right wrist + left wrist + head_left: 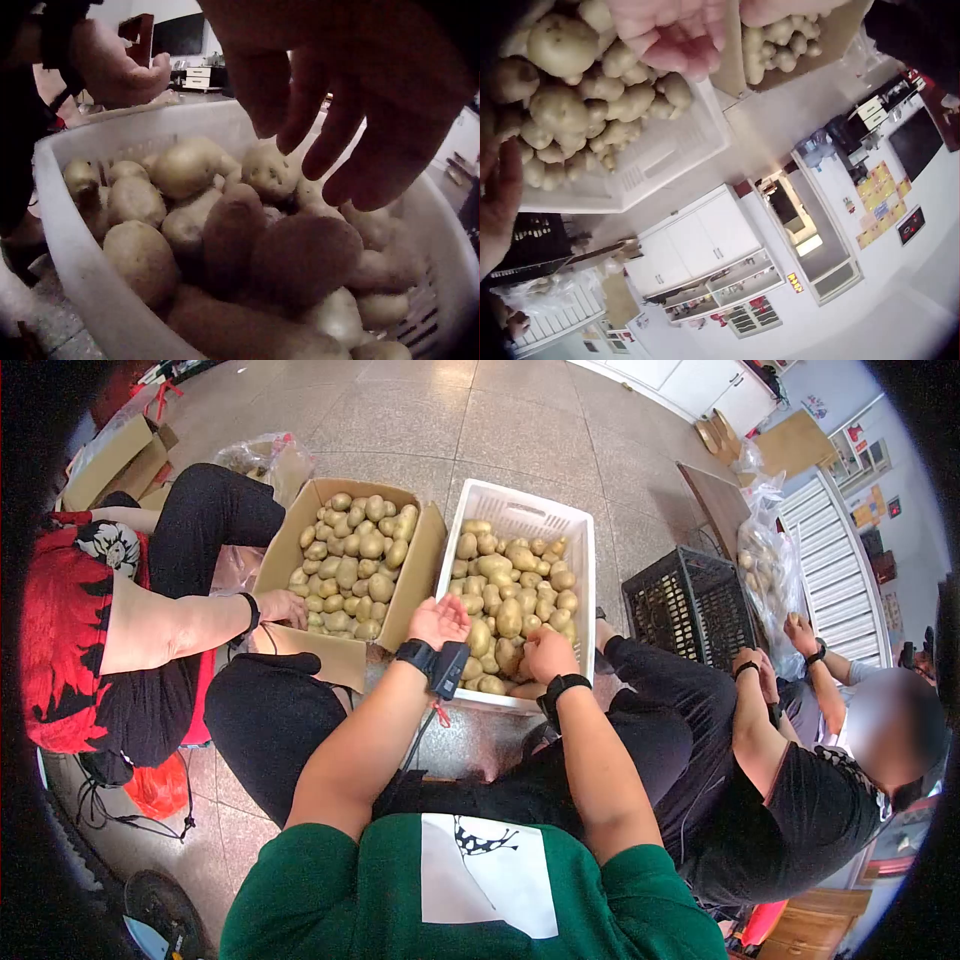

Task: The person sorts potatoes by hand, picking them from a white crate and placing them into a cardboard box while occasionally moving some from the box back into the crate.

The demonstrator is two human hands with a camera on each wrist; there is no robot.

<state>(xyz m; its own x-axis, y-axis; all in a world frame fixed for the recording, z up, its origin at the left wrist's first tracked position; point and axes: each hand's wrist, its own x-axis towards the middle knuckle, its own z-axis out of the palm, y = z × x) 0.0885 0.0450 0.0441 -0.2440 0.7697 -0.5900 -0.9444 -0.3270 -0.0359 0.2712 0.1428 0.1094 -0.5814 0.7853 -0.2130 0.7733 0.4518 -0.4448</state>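
A white plastic crate [582, 525] full of potatoes [508, 618] stands before me. My left hand [440, 622] is over the crate's left rim, palm turned up and fingers loosely bent, with nothing in it. Over the near right part of the crate, my right hand [550, 655] hangs above the potatoes. In the right wrist view its fingers [330, 142] point down and stand apart, close over several potatoes [307, 255], gripping none. The left wrist view has the left hand [679, 34] at the top and part of the right hand [502, 202] at the left edge.
Left of the crate is a cardboard box [418, 570] of potatoes, with another person's hand [283, 608] at its side. To the right are a black crate [690, 605] and a clear bag [770, 560] of potatoes, which another person's hand [800, 633] touches.
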